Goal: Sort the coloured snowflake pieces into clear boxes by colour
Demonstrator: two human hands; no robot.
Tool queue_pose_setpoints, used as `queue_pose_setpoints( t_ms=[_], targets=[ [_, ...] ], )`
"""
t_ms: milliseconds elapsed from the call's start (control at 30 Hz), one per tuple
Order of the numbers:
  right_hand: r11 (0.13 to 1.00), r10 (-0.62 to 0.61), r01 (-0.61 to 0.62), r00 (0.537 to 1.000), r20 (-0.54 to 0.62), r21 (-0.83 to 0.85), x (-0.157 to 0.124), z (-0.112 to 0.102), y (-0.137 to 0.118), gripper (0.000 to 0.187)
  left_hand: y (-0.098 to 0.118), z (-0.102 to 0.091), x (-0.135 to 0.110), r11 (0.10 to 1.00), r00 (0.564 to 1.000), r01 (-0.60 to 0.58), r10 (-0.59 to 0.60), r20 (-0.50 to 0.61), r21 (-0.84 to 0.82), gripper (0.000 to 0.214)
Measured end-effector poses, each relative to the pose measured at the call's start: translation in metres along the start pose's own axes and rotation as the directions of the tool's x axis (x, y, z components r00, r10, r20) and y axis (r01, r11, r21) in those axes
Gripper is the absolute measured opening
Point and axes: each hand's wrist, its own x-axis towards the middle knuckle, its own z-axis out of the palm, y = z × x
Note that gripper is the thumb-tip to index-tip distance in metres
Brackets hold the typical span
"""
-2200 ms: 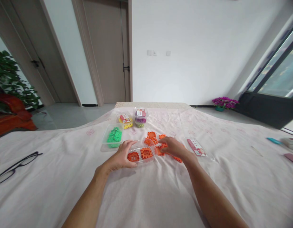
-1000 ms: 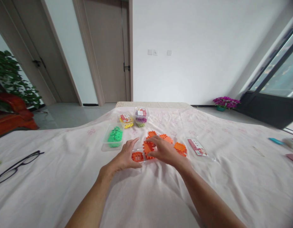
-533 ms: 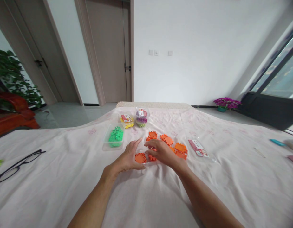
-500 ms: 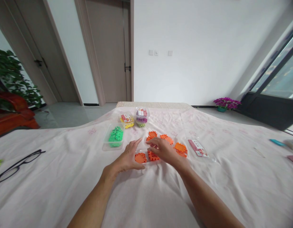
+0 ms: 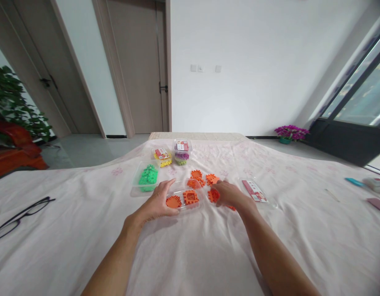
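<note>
My left hand [image 5: 157,201] spans the left end of a clear, rectangular plastic box [image 5: 179,191], fingers over the far side and thumb along the near side, so I read it as grasping the box. The box sits flat on the desk, which is covered by a pale pink cloth [image 5: 190,255] with faint flower prints. Inside it I see two stacks of orange, square plastic pieces with toothed edges: the left-hand stack [image 5: 173,201] shows a plain face, and the right-hand stack [image 5: 190,197] shows a framed, recessed face.

My right hand [image 5: 231,194] is to the right of the box, half curled, its fingers at a loose orange toothed piece [image 5: 213,195] on the cloth. I cannot tell whether they have closed on that piece or only touch it. More loose orange pieces [image 5: 196,174] lie just behind the box, another [image 5: 212,179] lies beyond my right fingers, and an orange edge shows under that wrist.

Right of that hand lies a clear plastic lid [image 5: 254,191] with a red-and-white label. Behind my left hand is an uncovered clear box [image 5: 136,190] holding bright green plastic pieces [image 5: 148,176]. Farther back, a labelled clear box with yellow pieces [image 5: 165,163] is beside a taller clear stack with purple pieces [image 5: 181,156]. Black-framed glasses [image 5: 19,217] rest well off to the left.
</note>
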Motion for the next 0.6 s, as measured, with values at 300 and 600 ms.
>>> queue_pose_setpoints(
  t_ms=[300,600],
  targets=[
    [0.992,0.059,-0.036,0.98,-0.19,0.122,0.0,-0.008,0.0,0.037,0.003,0.001,-0.001,0.994,0.999,0.029,-0.026,0.03,-0.102,0.104],
    [0.883,-0.209,0.339,0.903,-0.376,0.325,-0.001,-0.016,-0.039,0.05,0.003,0.003,-0.001,0.989,1.0,0.024,-0.021,0.017,-0.146,0.102]
  ],
)
